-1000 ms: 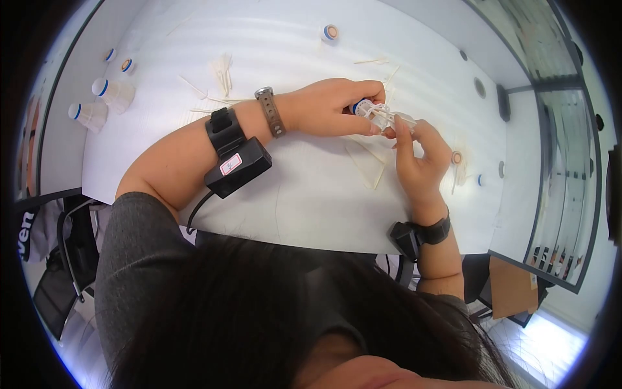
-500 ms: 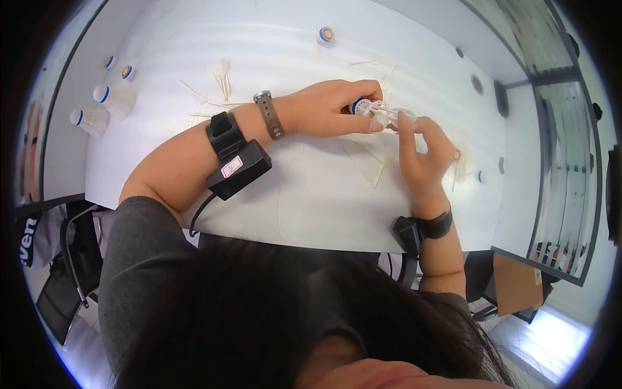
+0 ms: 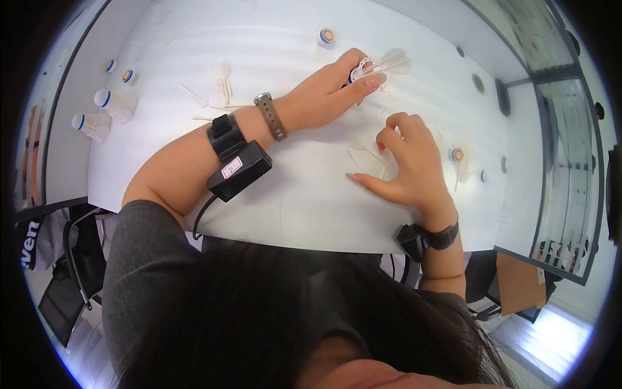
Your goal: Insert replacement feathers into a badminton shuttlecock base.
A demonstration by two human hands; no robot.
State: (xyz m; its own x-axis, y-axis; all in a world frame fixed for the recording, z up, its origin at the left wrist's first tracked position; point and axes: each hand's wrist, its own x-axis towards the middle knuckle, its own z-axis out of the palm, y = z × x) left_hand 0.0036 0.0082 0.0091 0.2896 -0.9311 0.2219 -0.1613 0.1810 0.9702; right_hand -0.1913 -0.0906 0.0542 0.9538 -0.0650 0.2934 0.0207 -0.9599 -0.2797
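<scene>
My left hand (image 3: 328,97) is closed around a shuttlecock (image 3: 392,63) over the upper middle of the table. The shuttlecock's blue-banded head lies between thumb and fingers, and a few feathers point out to the right. Bare shafts or white lacing show near its base. Lower right, my right hand (image 3: 414,165) is open and holds nothing, its fingers curled and thumb spread well apart. Between its thumb and fingers, a loose feather (image 3: 369,155) lies on the white table (image 3: 311,188), partly covered by the hand.
Two whole shuttlecocks (image 3: 118,104) stand at the left beside small blue-banded shuttlecock heads (image 3: 128,76). Another head (image 3: 326,35) sits at the back. Several loose feathers (image 3: 222,76) lie past my left forearm. A stripped head (image 3: 457,154) and more feathers are at the right.
My right hand has let go of the shuttlecock, moved down toward me and opened. My left hand has lifted the shuttlecock away, up in the picture, with its feathers now showing.
</scene>
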